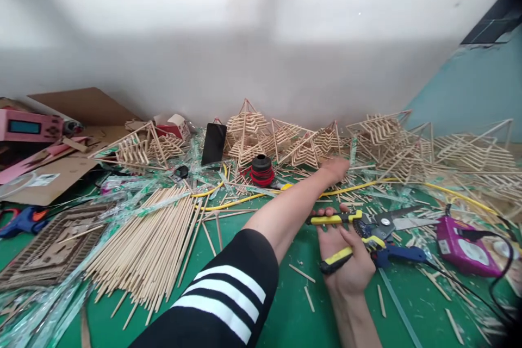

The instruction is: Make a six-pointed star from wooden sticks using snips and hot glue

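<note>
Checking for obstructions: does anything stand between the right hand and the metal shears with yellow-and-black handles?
Nothing visible does: the right hand holds the metal shears with yellow-and-black handles by those handles. A blue plastic tool with a black cord lies close by, nearer than the blades, not in between.

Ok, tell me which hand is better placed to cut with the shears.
Probably the right hand: it holds the shears, while the left hand is stretched forward near the stick frames.
</note>
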Demonstrator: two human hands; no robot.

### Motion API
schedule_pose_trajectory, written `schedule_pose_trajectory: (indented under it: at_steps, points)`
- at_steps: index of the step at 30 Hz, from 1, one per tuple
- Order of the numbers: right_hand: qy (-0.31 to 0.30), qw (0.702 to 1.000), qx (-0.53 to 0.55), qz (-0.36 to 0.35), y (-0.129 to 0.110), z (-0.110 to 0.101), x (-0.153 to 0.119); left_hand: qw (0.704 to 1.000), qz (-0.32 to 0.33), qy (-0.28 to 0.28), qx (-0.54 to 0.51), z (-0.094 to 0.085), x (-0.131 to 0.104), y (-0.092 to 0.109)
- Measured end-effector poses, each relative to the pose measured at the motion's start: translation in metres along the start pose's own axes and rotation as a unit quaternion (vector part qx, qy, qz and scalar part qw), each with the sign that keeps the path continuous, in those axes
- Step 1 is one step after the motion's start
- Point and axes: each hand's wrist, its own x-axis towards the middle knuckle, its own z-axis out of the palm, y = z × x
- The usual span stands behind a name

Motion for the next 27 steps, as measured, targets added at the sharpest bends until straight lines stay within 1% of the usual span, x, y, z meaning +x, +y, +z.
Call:
schedule_pose_trajectory:
  at_steps: [3,6,8,11,14,16,17,19,21,22,23,25,27]
  points:
    - [-0.010,1.000,-0.004,0.004,0.000,0.003,0.000,0.999,0.024,0.013,0.020,0.003,0.000,-0.006]
    - [-0.010,1.000,-0.007,0.012,0.002,0.005,-0.001,0.999,0.043,0.019,0.028,-0.001,-0.007,-0.012]
    - [-0.007,1.000,-0.010,0.015,0.002,0.005,-0.001,0.998,0.051,0.023,0.027,-0.009,-0.015,-0.012]
    - [0.004,1.000,-0.014,0.016,-0.001,0.002,-0.002,0.997,0.067,0.041,0.013,-0.030,-0.031,-0.010]
    - [0.017,1.000,-0.012,0.014,-0.007,-0.002,-0.004,0.995,0.071,0.075,-0.012,-0.057,-0.062,-0.011]
    - [0.024,1.000,-0.007,0.009,-0.011,-0.002,-0.006,0.993,0.049,0.102,-0.030,-0.069,-0.095,-0.014]
    - [0.027,1.000,-0.005,0.007,-0.012,-0.002,-0.007,0.993,0.025,0.113,-0.036,-0.070,-0.114,-0.017]
    - [0.029,1.000,0.000,0.002,-0.014,-0.002,-0.008,0.990,-0.032,0.125,-0.051,-0.063,-0.154,-0.021]
    - [0.027,1.000,0.001,0.001,-0.015,-0.002,-0.009,0.986,-0.099,0.119,-0.068,-0.046,-0.190,-0.026]
    - [0.025,1.000,0.000,0.001,-0.014,-0.002,-0.009,0.982,-0.129,0.116,-0.077,-0.035,-0.205,-0.028]
    - [0.022,1.000,-0.001,0.002,-0.014,-0.003,-0.009,0.978,-0.154,0.115,-0.085,-0.026,-0.216,-0.029]
    - [0.017,1.000,-0.005,0.001,-0.013,-0.004,-0.008,0.970,-0.184,0.115,-0.111,-0.010,-0.230,-0.031]
    - [0.016,1.000,-0.011,0.000,-0.012,-0.006,-0.007,0.964,-0.181,0.118,-0.152,-0.002,-0.239,-0.031]
